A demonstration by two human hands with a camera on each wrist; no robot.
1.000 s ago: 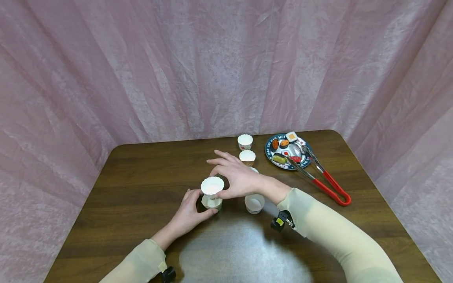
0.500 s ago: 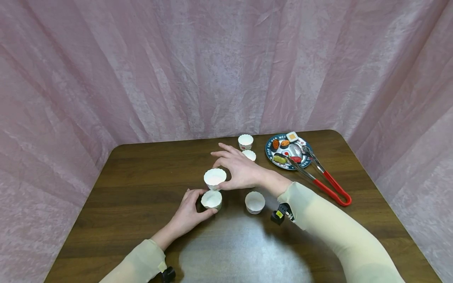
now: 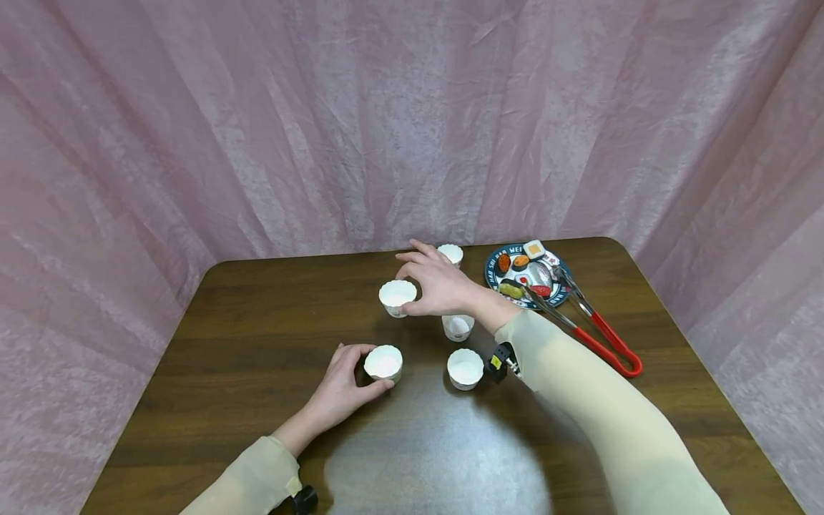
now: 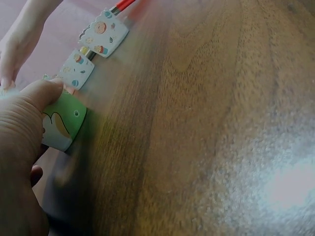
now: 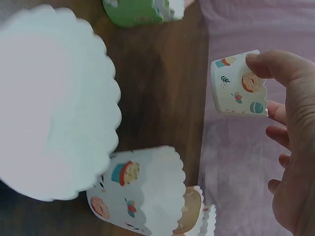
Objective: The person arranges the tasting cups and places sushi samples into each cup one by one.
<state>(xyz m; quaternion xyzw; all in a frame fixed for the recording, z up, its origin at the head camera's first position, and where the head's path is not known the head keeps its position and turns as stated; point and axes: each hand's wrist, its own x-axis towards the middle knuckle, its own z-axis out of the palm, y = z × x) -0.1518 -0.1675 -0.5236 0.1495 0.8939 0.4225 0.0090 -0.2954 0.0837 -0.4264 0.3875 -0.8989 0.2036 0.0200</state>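
Note:
My left hand (image 3: 344, 383) rests round a paper baking cup (image 3: 383, 363) on the table, thumb and fingers at its sides. The left wrist view shows this cup's green wall (image 4: 75, 115) with a cartoon print. Farther back, my right hand (image 3: 444, 290) pinches a white paper baking cup (image 3: 397, 295) by its scalloped rim, above the table. Small cake and doughnut prints cover that held cup (image 5: 239, 88) in the right wrist view. To the right, a white baking cup (image 3: 465, 368) stands nearest, with another cup (image 3: 458, 327) behind it, partly hidden by my wrist.
One more baking cup (image 3: 452, 254) stands near the table's back edge, partly behind my right hand. A brown cup (image 5: 191, 212) shows in the right wrist view. At the back right, a blue-rimmed plate (image 3: 491, 275) holds several sushi-like pieces; red-handled tongs (image 3: 601, 336) lean on it.
My right hand has moved away from the green cup toward the back of the table, carrying the white baking cup. The left hand has stayed in place.

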